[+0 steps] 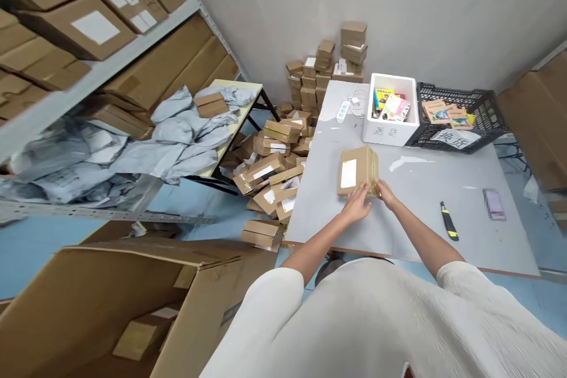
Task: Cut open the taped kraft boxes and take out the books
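A brown cardboard box [357,159] with a white label and yellowish tape along its right side lies on the grey table [411,180]. My left hand [357,203] rests on the box's near edge, fingers stretched out over it. Against the taped lower right corner is my right hand [385,194], its fingertips touching the box; whether they pinch it is too small to tell. A black and yellow cutter [449,221] lies to the right of my hands.
Behind the box stand a white foam box [390,134] and a black crate [487,121] with colourful packs. A power strip [342,111] is at the back left, a phone-like object [494,204] at right. Cartons [270,171] pile left of the table; a large open carton [212,289] stands lower left.
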A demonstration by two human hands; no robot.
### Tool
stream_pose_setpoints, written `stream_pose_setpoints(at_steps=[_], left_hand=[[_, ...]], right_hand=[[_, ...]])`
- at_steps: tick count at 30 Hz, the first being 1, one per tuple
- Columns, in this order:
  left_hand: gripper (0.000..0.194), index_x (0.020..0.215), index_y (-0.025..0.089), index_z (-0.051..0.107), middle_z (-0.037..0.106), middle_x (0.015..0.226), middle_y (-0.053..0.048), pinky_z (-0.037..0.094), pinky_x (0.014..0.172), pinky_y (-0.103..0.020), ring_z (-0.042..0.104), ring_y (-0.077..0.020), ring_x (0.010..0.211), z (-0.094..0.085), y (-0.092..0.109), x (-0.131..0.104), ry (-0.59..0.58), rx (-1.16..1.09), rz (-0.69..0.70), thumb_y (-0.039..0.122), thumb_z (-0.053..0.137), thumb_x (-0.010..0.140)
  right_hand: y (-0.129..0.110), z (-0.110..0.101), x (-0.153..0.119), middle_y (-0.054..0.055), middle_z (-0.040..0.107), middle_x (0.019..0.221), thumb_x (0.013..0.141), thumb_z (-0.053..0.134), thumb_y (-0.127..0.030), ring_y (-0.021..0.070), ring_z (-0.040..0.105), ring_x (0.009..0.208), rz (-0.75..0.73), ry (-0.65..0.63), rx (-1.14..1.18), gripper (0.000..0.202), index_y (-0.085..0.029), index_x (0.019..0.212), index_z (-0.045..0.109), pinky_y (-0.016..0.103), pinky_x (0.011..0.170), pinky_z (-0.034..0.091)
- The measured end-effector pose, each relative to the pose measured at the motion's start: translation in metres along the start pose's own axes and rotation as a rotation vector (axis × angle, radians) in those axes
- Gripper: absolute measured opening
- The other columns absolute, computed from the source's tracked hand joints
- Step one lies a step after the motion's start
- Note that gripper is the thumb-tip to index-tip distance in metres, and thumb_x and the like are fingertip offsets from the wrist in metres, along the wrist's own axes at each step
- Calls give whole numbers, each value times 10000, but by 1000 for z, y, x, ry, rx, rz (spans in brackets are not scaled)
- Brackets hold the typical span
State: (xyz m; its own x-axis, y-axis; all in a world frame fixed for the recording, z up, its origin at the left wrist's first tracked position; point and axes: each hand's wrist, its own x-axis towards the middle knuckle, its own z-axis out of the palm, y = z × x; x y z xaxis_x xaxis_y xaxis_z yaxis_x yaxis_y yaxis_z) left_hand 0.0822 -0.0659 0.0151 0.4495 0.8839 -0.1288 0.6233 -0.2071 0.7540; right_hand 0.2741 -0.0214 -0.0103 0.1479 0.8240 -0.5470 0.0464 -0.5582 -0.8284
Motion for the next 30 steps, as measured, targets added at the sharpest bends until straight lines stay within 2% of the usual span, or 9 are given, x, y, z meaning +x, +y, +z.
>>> stream_pose_setpoints(at_steps=[4,7,10,12,15,17,19,23,30], left_hand=[[757,1713,277,405,391,1799,-123,288,1354,-609,346,-347,1676,43,37,9,-95,60,74,280,616,986],[664,1661,275,484,476,1749,-110,311,1352,-552,385,-303,1656,61,47,18,-113,59,64,269,577,1004],[635,1622,270,523,438,1767,-108,289,1359,-531,341,-291,1671,66,45,26,0,93,-44,237,581,991],[675,1631,266,503,387,1790,-121,301,1346,-539,317,-319,1675,63,39,30,95,116,-182,218,606,966],[732,1653,271,462,387,1773,-142,351,1312,-531,358,-359,1641,54,27,35,167,121,-357,230,641,944],[749,1656,282,447,406,1752,-143,381,1289,-521,397,-370,1610,49,20,37,165,117,-396,261,664,940],[771,1663,282,429,408,1745,-147,393,1274,-521,413,-380,1592,46,13,38,132,125,-387,291,689,937],[820,1674,283,399,392,1741,-153,401,1252,-510,449,-381,1556,45,5,36,65,166,-325,288,733,925],[729,1630,273,451,495,1627,-153,414,1208,-468,501,-345,1481,32,-5,36,31,235,-219,204,683,943]], right_hand=[[21,-60,-3,103,742,1411,954,578,-694,271,689,1277,38,-23,-25,566,-256,1284,719,374,1015,576],[29,-88,0,99,694,1515,976,535,-670,278,640,1376,4,-36,-71,566,-269,1321,736,401,1106,542],[31,-104,4,97,671,1552,962,581,-639,289,627,1400,-39,-71,-120,599,-281,1424,711,429,1129,542],[30,-111,9,118,623,1609,957,613,-592,300,618,1421,-45,-79,-160,643,-272,1513,659,443,1123,554],[25,-115,20,156,535,1689,963,613,-489,312,607,1446,-99,-85,-268,689,-230,1601,581,457,1148,544],[17,-114,30,171,516,1701,953,610,-422,318,627,1424,-173,-83,-383,712,-204,1628,549,470,1183,522],[5,-112,41,176,502,1707,932,607,-364,332,597,1459,-265,-68,-544,737,-185,1643,527,490,1235,477],[-28,-100,61,159,418,1767,917,605,-320,361,373,1636,-388,-83,-922,768,-176,1663,489,528,1323,360],[-66,-68,85,141,284,1834,991,563,-371,397,243,1674,-369,-157,-1296,757,-210,1708,382,588,1308,322]])
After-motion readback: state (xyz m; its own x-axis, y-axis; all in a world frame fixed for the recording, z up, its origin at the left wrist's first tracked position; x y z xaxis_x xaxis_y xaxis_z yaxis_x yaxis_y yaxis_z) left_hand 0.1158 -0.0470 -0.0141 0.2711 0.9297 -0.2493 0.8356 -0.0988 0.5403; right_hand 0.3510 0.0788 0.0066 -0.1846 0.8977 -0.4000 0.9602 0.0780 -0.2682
